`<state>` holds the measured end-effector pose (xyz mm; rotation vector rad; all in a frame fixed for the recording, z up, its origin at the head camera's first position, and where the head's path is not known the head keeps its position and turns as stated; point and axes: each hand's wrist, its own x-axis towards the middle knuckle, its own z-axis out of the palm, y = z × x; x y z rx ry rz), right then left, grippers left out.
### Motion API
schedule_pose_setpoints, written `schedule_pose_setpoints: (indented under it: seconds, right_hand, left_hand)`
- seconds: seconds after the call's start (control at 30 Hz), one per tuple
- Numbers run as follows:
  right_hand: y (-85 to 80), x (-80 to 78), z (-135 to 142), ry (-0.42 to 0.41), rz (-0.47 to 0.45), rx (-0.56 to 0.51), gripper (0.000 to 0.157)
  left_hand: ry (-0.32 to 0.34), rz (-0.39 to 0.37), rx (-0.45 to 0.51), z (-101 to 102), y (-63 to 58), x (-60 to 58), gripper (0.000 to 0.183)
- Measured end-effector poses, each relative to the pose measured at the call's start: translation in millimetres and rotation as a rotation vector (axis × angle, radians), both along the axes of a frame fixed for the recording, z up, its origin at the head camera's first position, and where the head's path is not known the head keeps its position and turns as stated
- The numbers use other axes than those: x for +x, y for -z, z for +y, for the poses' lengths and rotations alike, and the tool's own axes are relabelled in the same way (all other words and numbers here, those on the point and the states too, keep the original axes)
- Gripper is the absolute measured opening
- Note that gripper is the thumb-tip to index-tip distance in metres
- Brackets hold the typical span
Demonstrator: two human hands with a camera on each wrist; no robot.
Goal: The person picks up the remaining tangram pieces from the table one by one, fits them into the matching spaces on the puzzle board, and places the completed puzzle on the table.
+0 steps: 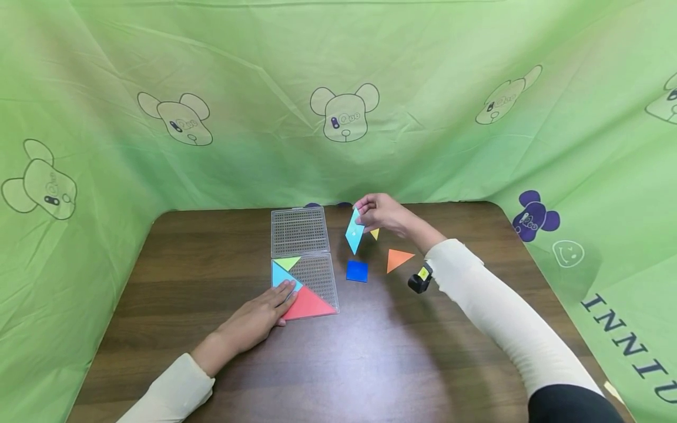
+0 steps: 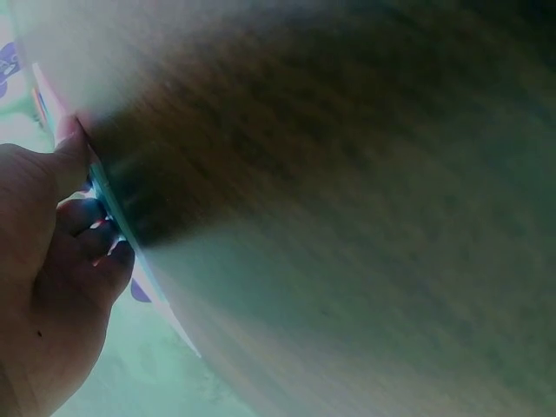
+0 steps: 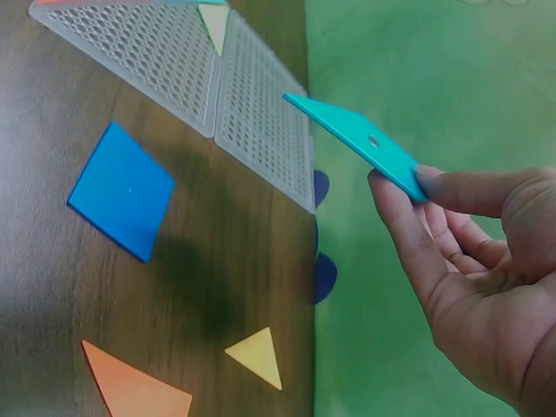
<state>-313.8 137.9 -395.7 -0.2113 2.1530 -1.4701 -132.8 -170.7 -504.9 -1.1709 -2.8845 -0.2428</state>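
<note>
Between thumb and fingers, my right hand [image 1: 385, 212] pinches a light-blue parallelogram tangram piece [image 1: 354, 235] by one end, tilted above the table. A small hole shows in this piece in the right wrist view. My left hand [image 1: 260, 312] rests at the near left edge of a clear hinged case [image 1: 321, 276], its fingers extended over the pieces there. In the case's near half lie a green triangle [image 1: 287, 262], a blue triangle [image 1: 284, 277] partly under the fingers, and a large red triangle [image 1: 312, 304].
A dark blue square [image 1: 357, 271], an orange triangle [image 1: 399, 260] and a small yellow triangle [image 3: 261, 356] lie on the wooden table right of the case. The case's bare far half [image 1: 300, 231] lies unfolded flat. Green printed cloth [image 1: 254, 158] surrounds the table.
</note>
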Motion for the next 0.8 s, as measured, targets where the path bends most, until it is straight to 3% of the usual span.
schedule_pose_setpoints:
  seconds: [0.4,0.8]
  right_hand:
    - [3.3,5.7,-17,-0.087,0.074,0.034,0.022]
    - [10.0,11.8,-39,-0.15,0.057,0.049,0.019]
  left_hand:
    - [0.006,0.006,-0.004,-1,3.0,-0.8,0.054]
    - [0.009,0.006,0.0,0,3.1,-0.7,0.054]
